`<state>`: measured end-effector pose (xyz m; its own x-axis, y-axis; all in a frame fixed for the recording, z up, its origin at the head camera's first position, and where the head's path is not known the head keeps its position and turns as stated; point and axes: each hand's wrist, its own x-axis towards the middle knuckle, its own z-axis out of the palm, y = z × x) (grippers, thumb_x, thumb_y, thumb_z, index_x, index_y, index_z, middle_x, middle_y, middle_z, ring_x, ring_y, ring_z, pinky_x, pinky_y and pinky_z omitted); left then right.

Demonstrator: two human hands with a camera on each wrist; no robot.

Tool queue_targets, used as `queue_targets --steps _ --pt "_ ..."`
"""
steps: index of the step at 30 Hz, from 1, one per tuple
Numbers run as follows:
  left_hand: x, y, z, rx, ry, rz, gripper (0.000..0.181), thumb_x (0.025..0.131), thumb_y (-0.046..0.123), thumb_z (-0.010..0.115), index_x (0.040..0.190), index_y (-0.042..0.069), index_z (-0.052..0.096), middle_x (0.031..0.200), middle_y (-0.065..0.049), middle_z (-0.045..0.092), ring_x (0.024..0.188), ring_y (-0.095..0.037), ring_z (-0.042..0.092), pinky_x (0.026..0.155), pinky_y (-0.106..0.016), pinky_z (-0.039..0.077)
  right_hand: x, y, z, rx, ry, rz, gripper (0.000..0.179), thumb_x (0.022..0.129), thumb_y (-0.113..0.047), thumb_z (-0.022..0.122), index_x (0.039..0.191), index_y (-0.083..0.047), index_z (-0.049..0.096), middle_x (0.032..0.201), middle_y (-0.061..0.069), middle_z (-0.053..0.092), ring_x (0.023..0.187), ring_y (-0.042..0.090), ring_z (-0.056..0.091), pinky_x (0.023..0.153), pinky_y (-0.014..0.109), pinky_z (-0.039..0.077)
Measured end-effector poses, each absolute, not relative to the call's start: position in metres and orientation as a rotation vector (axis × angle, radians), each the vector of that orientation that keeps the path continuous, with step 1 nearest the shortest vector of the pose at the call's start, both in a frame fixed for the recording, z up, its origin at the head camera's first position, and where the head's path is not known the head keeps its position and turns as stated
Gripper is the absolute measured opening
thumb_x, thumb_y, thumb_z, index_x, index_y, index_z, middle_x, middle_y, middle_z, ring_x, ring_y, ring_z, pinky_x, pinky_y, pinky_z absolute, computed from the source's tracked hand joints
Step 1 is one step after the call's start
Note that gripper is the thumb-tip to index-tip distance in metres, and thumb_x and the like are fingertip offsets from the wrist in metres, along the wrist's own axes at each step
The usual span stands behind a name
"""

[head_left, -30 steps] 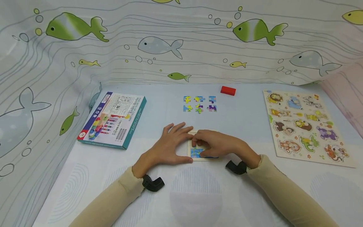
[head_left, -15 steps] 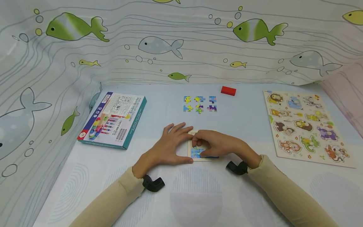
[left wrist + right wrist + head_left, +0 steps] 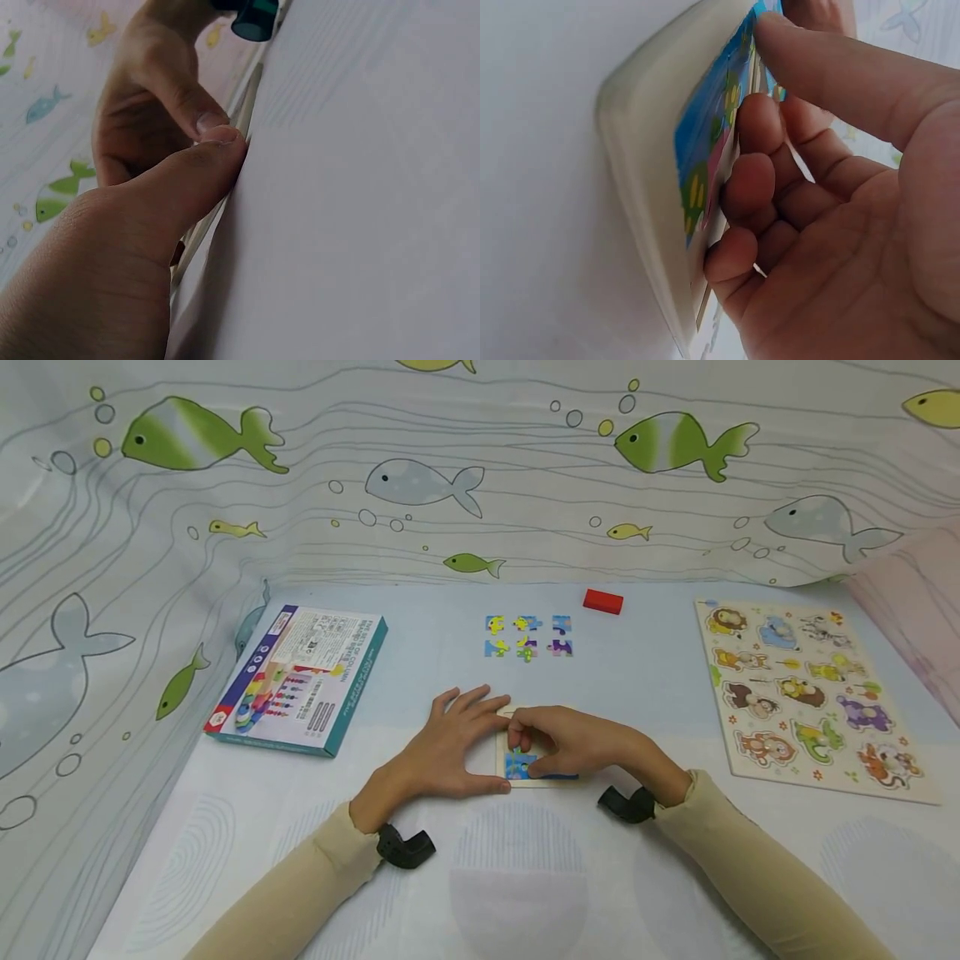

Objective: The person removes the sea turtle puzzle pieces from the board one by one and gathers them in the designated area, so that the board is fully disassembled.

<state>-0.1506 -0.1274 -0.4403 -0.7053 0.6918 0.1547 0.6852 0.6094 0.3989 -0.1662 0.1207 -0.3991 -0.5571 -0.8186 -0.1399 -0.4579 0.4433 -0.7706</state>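
Observation:
A small wooden puzzle tray [image 3: 525,783] lies in front of me in the head view, partly hidden by both hands. My left hand [image 3: 453,743] rests at its left side with fingers spread; its thumb [image 3: 202,161] lies along the near edge in the left wrist view. Over the tray, my right hand [image 3: 573,739] has its fingers curled and pinches a blue puzzle piece [image 3: 517,767] at the tray's lower left. Its thumb tip [image 3: 776,37] touches blue in the right wrist view. Fitted blue, green and pink pieces [image 3: 712,139] line the tray beside the curled fingers.
Several loose puzzle pieces [image 3: 527,649] lie in two rows beyond the tray. A red block [image 3: 603,602] sits behind them to the right. A boxed toy [image 3: 300,677] lies on the left, a wooden animal puzzle board [image 3: 810,693] on the right. A fish-print cloth [image 3: 480,468] hangs behind.
Both hands stay almost in place. The blue piece at the right thumb looks slightly shifted; the loose pieces have not moved.

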Motion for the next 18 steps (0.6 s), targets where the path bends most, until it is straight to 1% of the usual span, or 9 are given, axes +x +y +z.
queue_targets --steps 10,18 --pt "-0.1503 -0.1267 -0.4415 1.212 2.818 0.676 0.078 0.079 0.065 0.074 0.143 0.023 0.057 0.162 -0.002 0.043 0.156 -0.031 0.027 0.121 -0.063 0.014 -0.1667 0.1205 -0.4022 -1.068 2.176 -1.027 0.020 0.091 -0.007 0.073 0.108 -0.010 0.061 0.088 -0.004 0.060 0.074 0.010 0.052 0.068 0.020 0.044" --pt "-0.1502 -0.1266 -0.4432 1.218 2.827 0.679 0.077 0.080 0.065 0.073 0.143 0.025 0.057 0.161 -0.001 0.043 0.155 -0.030 0.027 0.120 -0.064 0.014 -0.1679 0.1214 -0.4043 -1.098 2.124 -1.092 0.017 0.092 -0.007 0.073 0.107 -0.011 0.065 0.087 -0.002 0.062 0.069 0.010 0.053 0.065 0.021 0.045"
